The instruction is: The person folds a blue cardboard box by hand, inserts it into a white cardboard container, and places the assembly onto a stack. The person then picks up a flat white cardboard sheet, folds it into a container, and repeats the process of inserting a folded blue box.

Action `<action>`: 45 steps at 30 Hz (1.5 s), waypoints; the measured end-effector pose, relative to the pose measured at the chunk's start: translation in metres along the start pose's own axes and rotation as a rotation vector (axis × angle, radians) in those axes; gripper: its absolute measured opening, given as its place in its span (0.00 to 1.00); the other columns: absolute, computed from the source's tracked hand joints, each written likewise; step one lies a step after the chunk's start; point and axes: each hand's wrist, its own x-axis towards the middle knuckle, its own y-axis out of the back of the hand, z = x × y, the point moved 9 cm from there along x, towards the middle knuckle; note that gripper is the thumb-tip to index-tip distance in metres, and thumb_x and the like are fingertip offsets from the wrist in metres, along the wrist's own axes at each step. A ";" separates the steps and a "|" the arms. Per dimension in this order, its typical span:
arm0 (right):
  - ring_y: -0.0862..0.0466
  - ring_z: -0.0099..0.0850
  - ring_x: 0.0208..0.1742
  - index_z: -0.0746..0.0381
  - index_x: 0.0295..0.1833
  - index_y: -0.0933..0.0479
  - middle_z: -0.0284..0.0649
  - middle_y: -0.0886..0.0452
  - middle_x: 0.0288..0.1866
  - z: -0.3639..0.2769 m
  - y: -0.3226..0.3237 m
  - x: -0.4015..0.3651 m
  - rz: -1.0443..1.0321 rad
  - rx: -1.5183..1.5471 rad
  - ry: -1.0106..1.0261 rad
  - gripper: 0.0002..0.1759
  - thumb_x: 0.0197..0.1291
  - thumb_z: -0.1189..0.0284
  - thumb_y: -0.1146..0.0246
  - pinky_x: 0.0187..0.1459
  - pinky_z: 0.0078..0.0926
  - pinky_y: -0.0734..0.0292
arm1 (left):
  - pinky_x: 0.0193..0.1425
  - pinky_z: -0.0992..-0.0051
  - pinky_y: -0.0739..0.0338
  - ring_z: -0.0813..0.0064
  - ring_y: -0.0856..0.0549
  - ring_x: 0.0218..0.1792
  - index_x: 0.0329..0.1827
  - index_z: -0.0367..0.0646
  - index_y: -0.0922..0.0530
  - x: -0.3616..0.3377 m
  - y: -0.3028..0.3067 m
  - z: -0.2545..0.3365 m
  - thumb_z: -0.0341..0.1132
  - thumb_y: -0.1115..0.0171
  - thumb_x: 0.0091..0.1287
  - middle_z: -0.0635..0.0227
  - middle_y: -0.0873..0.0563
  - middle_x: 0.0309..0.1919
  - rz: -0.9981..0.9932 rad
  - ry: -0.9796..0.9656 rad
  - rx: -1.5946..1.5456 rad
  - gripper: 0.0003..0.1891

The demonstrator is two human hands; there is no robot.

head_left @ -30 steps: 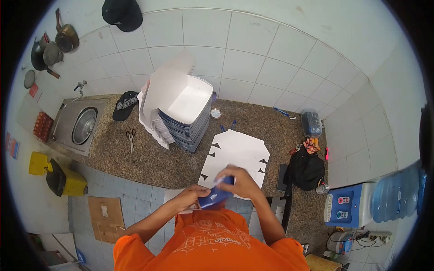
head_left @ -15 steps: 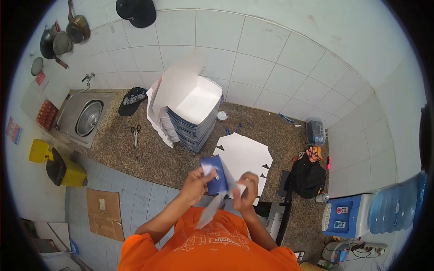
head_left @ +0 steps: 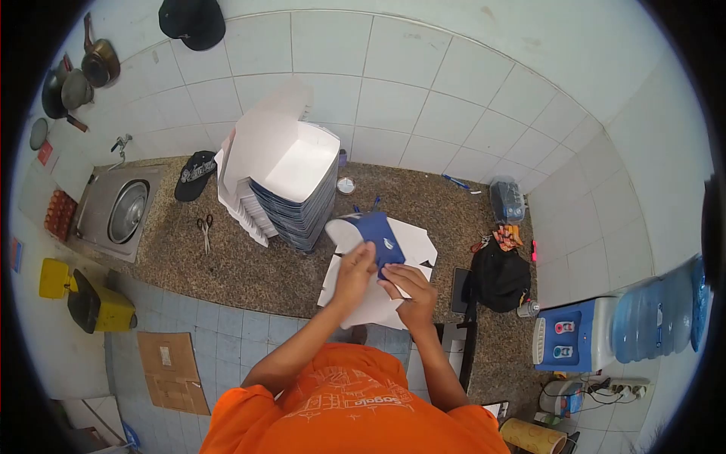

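A partly folded cardboard box (head_left: 384, 240), blue with a small white mark outside and white inside, is held over the counter's front part. My left hand (head_left: 354, 278) grips its lower left side, fingers closed on the card. At the lower right corner, my right hand (head_left: 411, 290) pinches its edge. Beneath lie flat white cardboard blanks (head_left: 414, 239) with notched edges. Behind and to the left rises a tall stack of nested paper boxes (head_left: 296, 216), blue outside and white inside. More white cardboard sheets (head_left: 257, 140) lean against that stack.
Scissors (head_left: 206, 233) and a black cap (head_left: 196, 175) lie left, near a sink (head_left: 98, 219). A round container (head_left: 345, 185) and pens (head_left: 367, 205) sit behind the blanks. Right are a phone (head_left: 460, 290), black bag (head_left: 501, 280) and water dispenser (head_left: 578, 333).
Both hands have moved forward from near my body to above the blanks, carrying the box. Its blue face has turned, and the view has shifted slightly right.
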 end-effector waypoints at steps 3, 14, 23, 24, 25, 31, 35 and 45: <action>0.13 0.39 0.53 0.62 0.39 0.13 0.43 0.12 0.54 0.030 0.014 -0.012 0.168 -0.054 -0.167 0.12 0.48 0.79 0.20 0.53 0.32 0.18 | 0.39 0.83 0.34 0.89 0.28 0.33 0.37 0.44 0.22 -0.025 -0.031 -0.023 0.45 0.48 0.84 0.81 0.22 0.29 -0.109 -0.002 0.100 0.18; 0.26 0.29 0.52 0.57 0.37 0.32 0.39 0.25 0.48 0.016 0.028 0.047 -0.336 0.837 -0.344 0.23 0.42 0.77 0.23 0.58 0.26 0.34 | 0.67 0.65 0.23 0.64 0.19 0.66 0.80 0.40 0.33 -0.039 -0.035 0.122 0.50 0.28 0.67 0.54 0.19 0.67 -0.688 -0.364 0.538 0.41; 0.20 0.38 0.64 0.63 0.69 0.32 0.48 0.24 0.70 0.068 0.004 0.027 0.208 1.009 -0.767 0.36 0.80 0.41 0.57 0.63 0.35 0.23 | 0.82 0.63 0.44 0.60 0.36 0.78 0.85 0.35 0.61 -0.060 0.012 0.087 0.40 0.20 0.56 0.48 0.41 0.79 -0.276 -0.210 0.379 0.64; 0.23 0.38 0.69 0.65 0.74 0.35 0.47 0.25 0.72 0.073 -0.002 0.014 0.008 0.894 -0.747 0.34 0.81 0.46 0.53 0.68 0.38 0.28 | 0.83 0.62 0.47 0.59 0.41 0.80 0.86 0.36 0.67 -0.062 0.014 0.106 0.37 0.21 0.56 0.47 0.48 0.82 -0.180 -0.444 0.552 0.66; 0.23 0.38 0.69 0.65 0.74 0.35 0.47 0.25 0.72 0.074 -0.008 0.017 -0.014 0.897 -0.745 0.34 0.81 0.46 0.53 0.68 0.38 0.28 | 0.83 0.62 0.47 0.59 0.41 0.80 0.86 0.36 0.67 -0.063 0.011 0.113 0.37 0.21 0.56 0.47 0.48 0.82 -0.161 -0.452 0.550 0.66; 0.31 0.36 0.76 0.66 0.81 0.41 0.46 0.28 0.74 0.078 -0.001 0.060 0.005 0.407 -0.529 0.37 0.82 0.48 0.52 0.75 0.38 0.38 | 0.80 0.62 0.40 0.58 0.34 0.77 0.85 0.36 0.61 -0.080 -0.030 0.067 0.34 0.21 0.52 0.52 0.35 0.76 -0.618 0.271 -0.009 0.64; 0.34 0.38 0.78 0.64 0.80 0.39 0.47 0.32 0.76 0.086 -0.017 0.080 0.118 0.618 -0.503 0.34 0.82 0.51 0.53 0.76 0.39 0.40 | 0.74 0.66 0.32 0.67 0.23 0.68 0.82 0.34 0.45 -0.065 -0.024 0.143 0.40 0.16 0.50 0.56 0.23 0.67 -0.293 -0.385 0.267 0.59; 0.16 0.25 0.54 0.64 0.66 0.22 0.39 0.13 0.55 0.012 -0.128 0.130 -0.583 0.896 -0.552 0.22 0.73 0.65 0.34 0.56 0.25 0.22 | 0.75 0.58 0.31 0.51 0.26 0.71 0.83 0.33 0.51 -0.025 0.031 0.173 0.52 0.10 0.43 0.46 0.28 0.71 -0.083 -0.781 0.851 0.70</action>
